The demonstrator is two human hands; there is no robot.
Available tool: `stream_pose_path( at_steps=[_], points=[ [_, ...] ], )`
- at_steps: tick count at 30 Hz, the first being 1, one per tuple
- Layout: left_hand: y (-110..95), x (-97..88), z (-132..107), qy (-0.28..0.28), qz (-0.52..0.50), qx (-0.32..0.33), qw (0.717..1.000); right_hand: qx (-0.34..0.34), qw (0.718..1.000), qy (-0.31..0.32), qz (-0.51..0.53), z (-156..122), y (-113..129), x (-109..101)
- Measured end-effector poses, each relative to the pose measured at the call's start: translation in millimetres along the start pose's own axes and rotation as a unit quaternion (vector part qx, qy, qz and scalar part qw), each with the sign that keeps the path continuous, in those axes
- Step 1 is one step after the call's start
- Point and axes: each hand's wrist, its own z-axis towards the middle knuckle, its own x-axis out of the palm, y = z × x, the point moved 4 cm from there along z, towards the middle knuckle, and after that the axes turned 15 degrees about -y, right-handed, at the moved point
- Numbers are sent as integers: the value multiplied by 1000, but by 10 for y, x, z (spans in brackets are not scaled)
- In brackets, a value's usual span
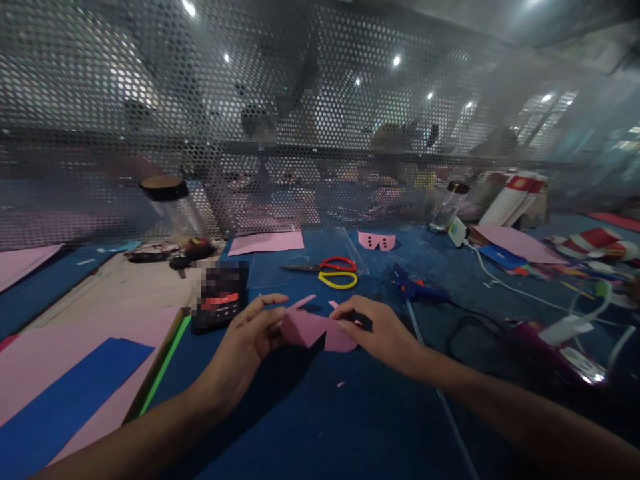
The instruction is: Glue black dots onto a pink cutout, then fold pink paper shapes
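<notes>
A pink paper cutout (320, 327) with a V-shaped notch in its lower edge is held just above the blue table. My left hand (260, 327) grips its left end between thumb and fingers. At the other end, my right hand (373, 323) pinches the paper. Two narrow pink strips stick up from its top edge. Scissors (327, 272) with one red and one yellow handle lie beyond my hands. Farther back is another pink paper piece (377, 241) bearing small black squares. A blue glue gun (417, 290) rests to the right of my right hand.
A dark phone-like device (220, 297) lies left of my left hand. Pink sheets and a blue strip (75, 393) cover the left side. A purple power strip (555, 350) with cords is at right. Glass jars (183, 217) stand before the perforated metal screen (320, 120).
</notes>
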Motion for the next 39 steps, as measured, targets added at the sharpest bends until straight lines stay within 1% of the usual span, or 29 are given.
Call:
stream_pose_path(
  at_steps=[2, 4, 8, 12, 15, 17, 21, 23, 25, 27, 29, 31, 36, 39],
  points=[
    [-26, -13, 2, -13, -5, 6, 1000, -68, 997, -9, -45, -20, 57, -8],
    [-29, -28, 17, -18, 11, 13, 1000, -114, 991, -13, -73, -34, 82, -2],
    [11, -43, 63, -8, 48, 18, 999, -133, 987, -15, -85, -31, 45, 14],
    [21, -33, 56, 6, 66, 20, 998, -134, 988, -11, -76, -39, 36, 16],
    [19, -30, 31, 15, 90, 21, 996, -129, 990, -10, -59, -52, 85, 10],
    [21, -26, 20, 22, 109, 29, 993, -119, 992, -20, -33, -46, 131, -14],
    [35, 18, -14, 61, 146, 47, 986, -59, 997, -55, 20, 8, 158, -91],
    [32, 53, -54, 83, 166, 65, 981, -22, 998, -57, 28, 30, 135, -104],
    [27, 90, -109, 102, 194, 85, 972, 2, 999, -38, 36, 31, 113, -79],
    [22, 121, -168, 113, 222, 106, 963, 14, 999, -4, 46, 13, 101, -23],
    [22, 143, -217, 113, 248, 119, 955, 17, 998, 23, 52, -13, 100, 38],
    [27, 160, -246, 111, 273, 125, 948, 15, 998, 33, 49, -35, 104, 84],
    [26, 165, -252, 96, 350, 141, 921, 3, 999, 31, 26, -65, 109, 135],
    [41, 147, -246, 105, 394, 142, 902, -18, 1000, 22, 3, -79, 112, 141]
  ],
)
